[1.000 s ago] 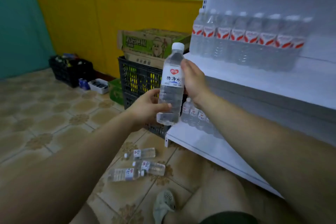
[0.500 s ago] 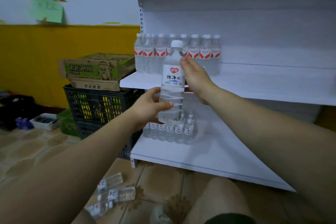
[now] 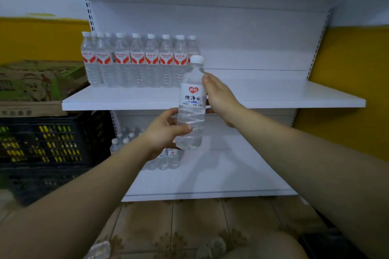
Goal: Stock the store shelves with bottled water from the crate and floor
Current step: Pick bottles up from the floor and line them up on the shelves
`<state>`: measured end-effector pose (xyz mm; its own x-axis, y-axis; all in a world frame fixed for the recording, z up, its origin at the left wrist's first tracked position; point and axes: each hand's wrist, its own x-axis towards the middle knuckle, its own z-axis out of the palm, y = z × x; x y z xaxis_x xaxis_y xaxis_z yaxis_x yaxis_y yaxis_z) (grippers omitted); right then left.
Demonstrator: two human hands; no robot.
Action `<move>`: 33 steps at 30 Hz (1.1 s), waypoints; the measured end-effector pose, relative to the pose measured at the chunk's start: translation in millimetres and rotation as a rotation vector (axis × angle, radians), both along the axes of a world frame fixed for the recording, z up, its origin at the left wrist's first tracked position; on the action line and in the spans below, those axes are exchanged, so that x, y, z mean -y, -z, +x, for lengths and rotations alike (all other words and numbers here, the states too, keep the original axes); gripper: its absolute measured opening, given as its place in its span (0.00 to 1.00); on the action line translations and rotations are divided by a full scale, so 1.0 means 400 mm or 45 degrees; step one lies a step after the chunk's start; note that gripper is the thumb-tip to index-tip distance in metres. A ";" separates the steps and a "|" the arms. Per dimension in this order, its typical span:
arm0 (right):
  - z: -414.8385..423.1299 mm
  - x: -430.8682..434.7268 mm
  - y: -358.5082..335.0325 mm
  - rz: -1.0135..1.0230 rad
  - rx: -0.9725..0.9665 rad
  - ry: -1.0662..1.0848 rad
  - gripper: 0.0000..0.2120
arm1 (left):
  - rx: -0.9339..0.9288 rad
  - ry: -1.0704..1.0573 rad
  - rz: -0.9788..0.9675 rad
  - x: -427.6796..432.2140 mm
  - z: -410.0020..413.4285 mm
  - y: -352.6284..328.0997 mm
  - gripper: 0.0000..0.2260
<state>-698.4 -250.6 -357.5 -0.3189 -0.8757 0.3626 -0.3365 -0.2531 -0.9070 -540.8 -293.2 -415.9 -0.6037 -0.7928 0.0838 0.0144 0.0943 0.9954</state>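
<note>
A printed cardboard box (image 3: 35, 84) lies at far left. The wall (image 3: 353, 90) behind is yellow below and white above.

both hands hold one upright water bottle (image 3: 192, 105) before the white shelves: the left hand (image 3: 166, 131) grips its lower body, the right hand (image 3: 219, 99) its label side. a row of bottles (image 3: 136, 63) lines the middle shelf (image 3: 273, 99) at left; a black crate (image 3: 52, 143) stands far left.
</note>
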 end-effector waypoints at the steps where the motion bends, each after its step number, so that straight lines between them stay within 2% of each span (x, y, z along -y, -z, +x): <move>1: -0.007 -0.003 0.003 0.002 -0.012 0.007 0.15 | 0.003 0.005 0.000 0.002 -0.007 0.003 0.19; 3: -0.016 -0.005 0.015 0.036 -0.022 0.010 0.17 | 0.007 0.005 0.006 0.011 -0.016 0.011 0.20; 7: -0.013 0.012 0.055 0.220 -0.180 0.008 0.29 | 0.087 0.009 -0.004 0.030 -0.006 0.047 0.23; 11: 0.018 0.063 0.132 0.343 -0.074 -0.130 0.28 | 0.157 -0.028 0.073 0.061 0.046 0.127 0.21; 16: 0.116 0.211 0.311 0.444 0.032 -0.170 0.30 | 0.205 -0.157 0.273 0.156 0.154 0.286 0.26; 19: 0.176 0.314 0.414 0.499 0.053 -0.190 0.32 | 0.259 -0.236 0.392 0.236 0.223 0.377 0.21; 27: 0.289 0.618 0.694 0.573 -0.131 -0.250 0.34 | 0.683 -0.516 0.393 0.516 0.388 0.661 0.24; 33: 0.346 0.834 0.947 0.596 -0.170 -0.243 0.33 | 1.265 -0.325 0.077 0.722 0.431 0.939 0.31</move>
<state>-559.9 -584.3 -736.5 -0.1153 -0.9918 -0.0551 -0.4443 0.1011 -0.8901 -368.5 -582.1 -791.6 -0.1913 -0.8936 -0.4059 -0.8323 -0.0715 0.5497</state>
